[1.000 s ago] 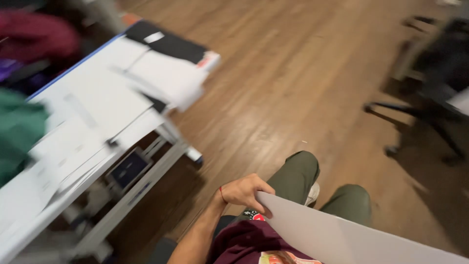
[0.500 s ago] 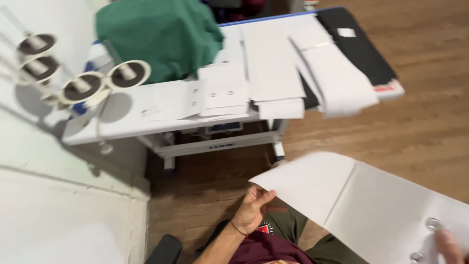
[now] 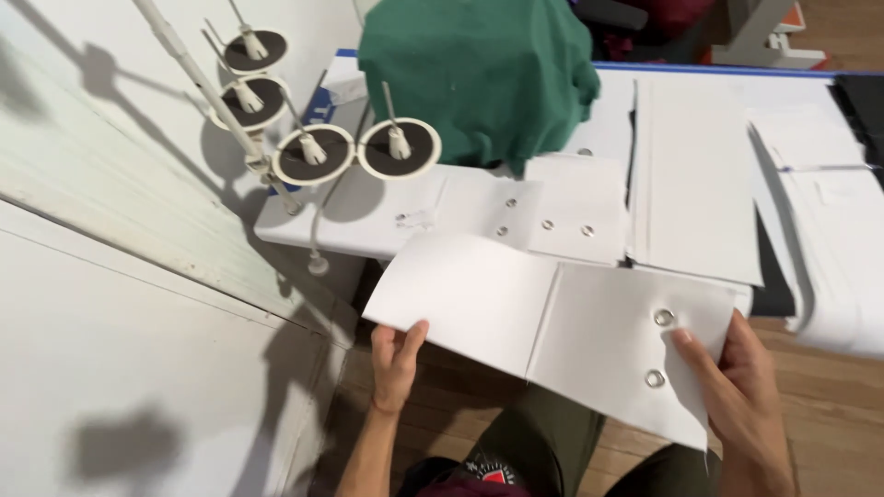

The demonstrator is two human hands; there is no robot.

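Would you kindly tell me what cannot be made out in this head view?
- Whatever sits under the green cloth: fully covered.
- Right hand palm and left hand fingers: behind the white sheet.
- Table right end: cut by the frame edge.
- Black panel: mostly hidden under white pieces.

Folded sheet [image 3: 552, 322] before table [image 3: 368, 235], cloth [image 3: 474, 74] on table behind

labels: small white rectangular tag [image 3: 838, 190] on white sheet, table's right | packages: none | screens: none
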